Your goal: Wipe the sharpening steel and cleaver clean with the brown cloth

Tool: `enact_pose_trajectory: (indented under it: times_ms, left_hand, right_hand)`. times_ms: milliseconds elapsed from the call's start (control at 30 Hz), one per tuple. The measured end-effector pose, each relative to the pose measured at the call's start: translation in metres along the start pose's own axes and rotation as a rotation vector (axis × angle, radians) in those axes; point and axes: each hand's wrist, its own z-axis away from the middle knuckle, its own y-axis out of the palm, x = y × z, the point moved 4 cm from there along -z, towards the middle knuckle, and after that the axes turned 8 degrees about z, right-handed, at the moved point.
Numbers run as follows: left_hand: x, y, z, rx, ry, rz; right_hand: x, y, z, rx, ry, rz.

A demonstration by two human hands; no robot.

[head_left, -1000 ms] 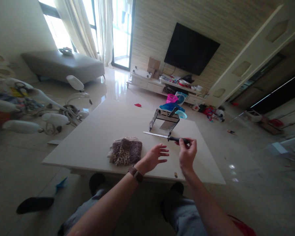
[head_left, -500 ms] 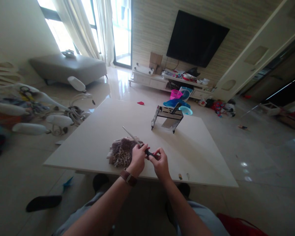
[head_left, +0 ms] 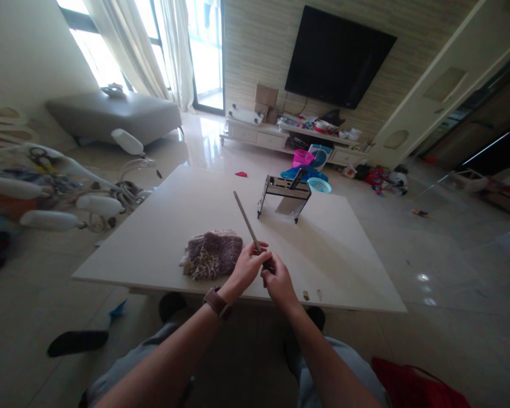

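Both hands are together above the near side of the table, around a long thin metal rod (head_left: 247,222) with a dark handle, which resembles a sharpening steel. It points up and away to the left. My left hand (head_left: 250,265) has its fingers closed at the rod's lower end. My right hand (head_left: 279,282) is wrapped round the dark handle, most of which is hidden by the fingers. Left of the hands lies a bundled brown and cream cloth (head_left: 215,255). Farther back stands a knife holder (head_left: 287,195) with a black handle sticking out of its top.
The white table (head_left: 153,226) carries a small red piece (head_left: 241,174) at its far edge and two small items (head_left: 306,295) near the front. Beyond are a blue basket (head_left: 319,185) and a pink basket (head_left: 302,158). White-padded equipment (head_left: 97,205) stands left.
The rod has swung clockwise and now points more steeply away from me. My hands have drawn closer together, and the left has moved slightly right, off the cloth.
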Motion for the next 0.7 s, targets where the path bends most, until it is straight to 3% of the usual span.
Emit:
enact_pose_trajectory:
  times_ms: [100,167,267,367,433,533,600,700]
  left_hand:
    - [-0.005,-0.003,-0.003,0.129,0.006,-0.079]
    - [-0.006,-0.016,-0.011,0.121,0.004,-0.146]
    - [-0.006,-0.053,-0.027,-0.002,0.063,-0.357]
    - [0.001,-0.106,-0.039,-0.104,0.045,-0.626]
    - [0.008,-0.148,-0.040,-0.236,-0.068,-0.918]
    - [0.026,-0.199,-0.031,-0.359,-0.375,-1.194]
    - [0.040,-0.215,-0.024,-0.306,-0.515,-1.216]
    - [0.057,-0.216,-0.018,-0.269,-0.585,-1.187]
  right_hand:
    - [-0.004,-0.008,-0.005,-0.053,0.062,-0.069]
    - [-0.006,-0.014,-0.010,-0.079,0.119,-0.124]
    - [-0.006,-0.023,-0.014,-0.106,0.183,-0.183]
    - [-0.007,-0.032,-0.015,-0.114,0.237,-0.227]
    - [-0.008,-0.037,-0.016,-0.113,0.252,-0.240]
    - [-0.007,-0.041,-0.017,-0.109,0.248,-0.241]
    - [-0.006,-0.042,-0.017,-0.104,0.248,-0.240]
    - [-0.004,-0.041,-0.017,-0.096,0.249,-0.239]
